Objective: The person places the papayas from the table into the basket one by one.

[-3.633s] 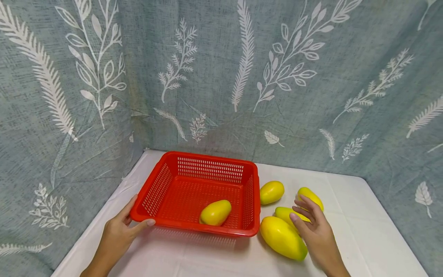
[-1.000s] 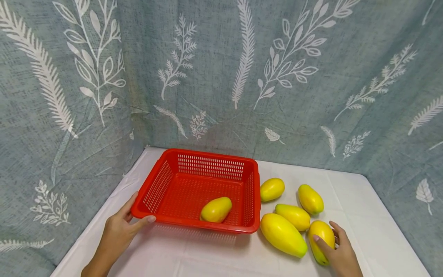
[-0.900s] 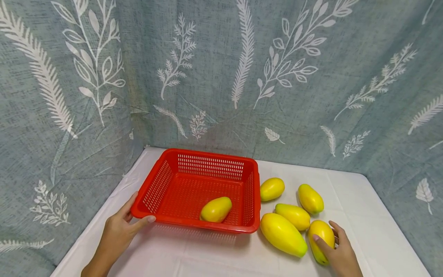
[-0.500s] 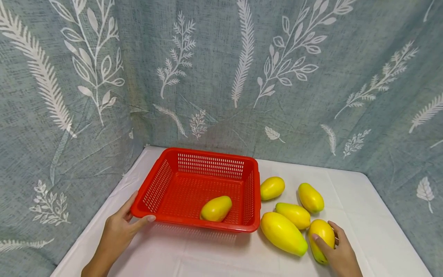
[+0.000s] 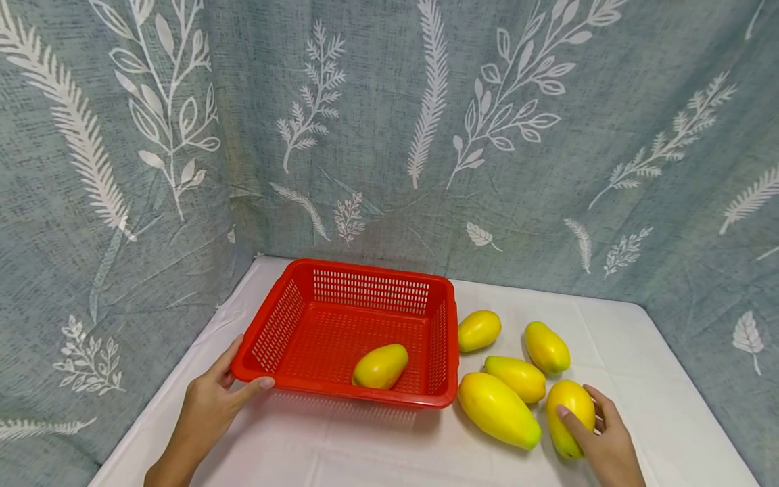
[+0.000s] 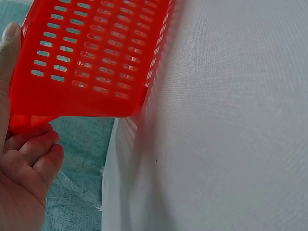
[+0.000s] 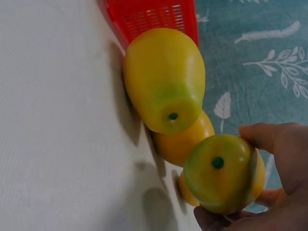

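A red plastic basket (image 5: 365, 399) with slotted walls holds one yellow mango (image 5: 380, 366) near its front right. My left hand (image 5: 207, 406) grips the basket's near left corner, thumb over the front rim and fingers under the left rim, as the left wrist view also shows. At the right, my right hand (image 5: 605, 436) holds another yellow mango (image 5: 569, 409), thumb on the near side and fingers around its far side. In the right wrist view this mango (image 7: 219, 178) has its green-dotted end toward the camera, and a shadow lies apart from it on the cloth.
Between basket and right hand lie a large yellow, green-tipped fruit (image 5: 499, 411) and a smaller mango (image 5: 517, 379). Two more mangoes sit behind, one (image 5: 479, 331) beside the basket, one (image 5: 546, 347) farther right. A white cloth (image 5: 341, 446) covers the table; leaf-patterned curtains (image 5: 389, 135) surround it.
My right hand moved from above the fruit down to the rightmost mango and took hold of it; just now it shifted slightly up and right with it. The left hand stays on the basket.
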The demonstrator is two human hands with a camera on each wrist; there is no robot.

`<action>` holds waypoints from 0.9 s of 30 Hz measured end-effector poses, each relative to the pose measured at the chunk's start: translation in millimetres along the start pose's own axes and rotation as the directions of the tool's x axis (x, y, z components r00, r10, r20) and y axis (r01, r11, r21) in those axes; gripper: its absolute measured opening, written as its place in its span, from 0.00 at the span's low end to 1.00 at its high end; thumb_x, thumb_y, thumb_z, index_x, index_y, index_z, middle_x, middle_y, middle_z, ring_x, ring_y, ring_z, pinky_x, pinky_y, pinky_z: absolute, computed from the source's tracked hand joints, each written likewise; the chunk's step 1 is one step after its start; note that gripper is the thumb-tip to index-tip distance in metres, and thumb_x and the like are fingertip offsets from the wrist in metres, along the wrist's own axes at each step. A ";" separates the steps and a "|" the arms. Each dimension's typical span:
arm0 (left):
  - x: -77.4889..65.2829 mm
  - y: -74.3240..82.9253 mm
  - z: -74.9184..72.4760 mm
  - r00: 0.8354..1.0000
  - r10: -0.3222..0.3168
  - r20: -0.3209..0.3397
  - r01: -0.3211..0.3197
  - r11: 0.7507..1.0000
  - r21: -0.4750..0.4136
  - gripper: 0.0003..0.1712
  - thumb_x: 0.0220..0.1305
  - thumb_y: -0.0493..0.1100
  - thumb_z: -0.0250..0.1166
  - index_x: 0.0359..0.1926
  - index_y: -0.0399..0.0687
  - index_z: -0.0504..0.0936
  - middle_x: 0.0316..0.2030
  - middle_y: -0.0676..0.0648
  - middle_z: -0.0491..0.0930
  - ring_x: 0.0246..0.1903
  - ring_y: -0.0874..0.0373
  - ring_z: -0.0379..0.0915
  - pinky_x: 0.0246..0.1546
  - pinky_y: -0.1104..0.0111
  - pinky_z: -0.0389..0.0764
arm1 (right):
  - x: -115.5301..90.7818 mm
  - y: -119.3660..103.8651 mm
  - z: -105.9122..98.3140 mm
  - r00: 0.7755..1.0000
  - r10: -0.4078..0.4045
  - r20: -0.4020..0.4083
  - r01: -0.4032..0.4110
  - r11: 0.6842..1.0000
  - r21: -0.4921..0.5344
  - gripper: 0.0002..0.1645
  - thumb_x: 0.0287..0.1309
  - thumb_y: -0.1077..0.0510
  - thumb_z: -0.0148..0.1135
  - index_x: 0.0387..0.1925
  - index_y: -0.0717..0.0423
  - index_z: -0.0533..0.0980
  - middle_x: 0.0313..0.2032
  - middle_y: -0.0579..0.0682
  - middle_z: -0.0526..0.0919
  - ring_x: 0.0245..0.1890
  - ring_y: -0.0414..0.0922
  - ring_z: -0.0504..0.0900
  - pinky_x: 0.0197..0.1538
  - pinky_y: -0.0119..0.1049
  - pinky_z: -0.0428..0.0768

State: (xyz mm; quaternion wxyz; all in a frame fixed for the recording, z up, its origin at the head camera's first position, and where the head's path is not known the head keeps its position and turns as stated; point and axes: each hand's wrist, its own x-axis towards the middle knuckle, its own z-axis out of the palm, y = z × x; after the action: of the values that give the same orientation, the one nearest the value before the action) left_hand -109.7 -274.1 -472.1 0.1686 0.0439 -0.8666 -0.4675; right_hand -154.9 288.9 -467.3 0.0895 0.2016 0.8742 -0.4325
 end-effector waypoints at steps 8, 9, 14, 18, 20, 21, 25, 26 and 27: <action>-0.6 0.3 -0.8 1.000 -0.011 0.000 0.011 1.000 0.015 0.55 0.62 0.47 0.80 0.82 0.41 0.60 0.68 0.25 0.74 0.56 0.72 0.76 0.44 0.88 0.78 | -5.3 -9.9 1.4 1.000 -0.018 -0.012 0.018 0.999 0.039 0.76 0.59 0.16 0.59 0.86 0.57 0.39 0.79 0.75 0.49 0.75 0.73 0.56 0.73 0.69 0.66; -0.7 0.1 -0.6 1.000 -0.009 -0.001 0.009 1.000 0.010 0.55 0.62 0.47 0.80 0.82 0.41 0.60 0.68 0.25 0.74 0.55 0.77 0.74 0.44 0.88 0.78 | -6.5 -11.8 1.6 1.000 -0.022 -0.016 0.022 0.999 0.045 0.75 0.59 0.16 0.59 0.86 0.57 0.40 0.79 0.75 0.50 0.75 0.72 0.57 0.73 0.68 0.68; -0.1 -1.1 0.2 1.000 -0.001 0.001 0.001 1.000 -0.006 0.55 0.61 0.46 0.81 0.82 0.40 0.60 0.68 0.26 0.74 0.53 0.84 0.70 0.44 0.88 0.78 | -13.8 -22.8 2.5 0.998 -0.056 -0.029 0.058 0.995 0.077 0.71 0.62 0.19 0.60 0.86 0.55 0.41 0.80 0.72 0.51 0.73 0.68 0.62 0.72 0.65 0.72; 0.2 -1.7 0.0 1.000 0.009 -0.001 -0.009 1.000 -0.002 0.55 0.61 0.45 0.81 0.82 0.39 0.60 0.68 0.25 0.74 0.56 0.69 0.78 0.44 0.89 0.78 | -20.2 -33.2 4.8 0.996 -0.083 -0.038 0.087 0.991 0.105 0.69 0.63 0.22 0.62 0.86 0.54 0.43 0.80 0.70 0.53 0.74 0.66 0.63 0.73 0.63 0.71; 0.1 -2.2 0.0 1.000 0.015 -0.003 -0.015 1.000 -0.004 0.55 0.61 0.44 0.81 0.82 0.39 0.60 0.67 0.25 0.74 0.56 0.71 0.77 0.45 0.89 0.77 | -22.7 -37.7 6.1 0.995 -0.094 -0.036 0.098 0.988 0.117 0.69 0.63 0.22 0.63 0.86 0.53 0.43 0.80 0.69 0.53 0.75 0.66 0.62 0.74 0.63 0.69; 0.2 -2.5 0.1 1.000 0.015 -0.004 -0.015 1.000 -0.008 0.55 0.61 0.44 0.81 0.82 0.39 0.60 0.68 0.25 0.74 0.55 0.74 0.77 0.45 0.89 0.77 | -23.7 -39.8 6.7 0.995 -0.098 -0.034 0.101 0.987 0.123 0.69 0.63 0.22 0.63 0.86 0.53 0.43 0.80 0.69 0.53 0.76 0.66 0.61 0.75 0.63 0.68; 0.1 -3.5 0.7 1.000 0.016 -0.009 -0.016 1.000 -0.019 0.55 0.61 0.45 0.81 0.81 0.38 0.61 0.67 0.25 0.74 0.51 0.89 0.66 0.45 0.89 0.77 | -26.4 -46.5 8.6 0.993 -0.114 -0.027 0.117 0.985 0.131 0.69 0.63 0.23 0.64 0.86 0.52 0.43 0.81 0.68 0.53 0.77 0.66 0.60 0.76 0.64 0.67; 0.0 -3.7 0.8 1.000 0.015 -0.012 -0.016 1.000 -0.017 0.55 0.61 0.45 0.81 0.81 0.38 0.61 0.67 0.25 0.74 0.51 0.90 0.65 0.45 0.89 0.77 | -26.8 -48.0 9.0 0.993 -0.117 -0.026 0.120 0.984 0.130 0.68 0.63 0.23 0.64 0.86 0.52 0.43 0.81 0.67 0.53 0.77 0.66 0.60 0.76 0.64 0.67; -0.2 -3.7 0.9 1.000 0.014 -0.014 -0.014 1.000 -0.018 0.54 0.62 0.45 0.80 0.81 0.37 0.61 0.68 0.25 0.74 0.51 0.90 0.65 0.45 0.89 0.77 | -27.1 -49.3 9.3 0.992 -0.120 -0.023 0.122 0.984 0.130 0.68 0.63 0.23 0.64 0.87 0.51 0.43 0.81 0.67 0.53 0.77 0.65 0.60 0.76 0.64 0.67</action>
State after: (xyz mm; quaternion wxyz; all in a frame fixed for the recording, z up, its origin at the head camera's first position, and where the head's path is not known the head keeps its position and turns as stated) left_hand -110.2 -275.4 -475.6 0.1781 0.0394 -0.8616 -0.4737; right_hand -151.8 247.2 -428.5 0.0430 0.1567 0.8553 -0.4920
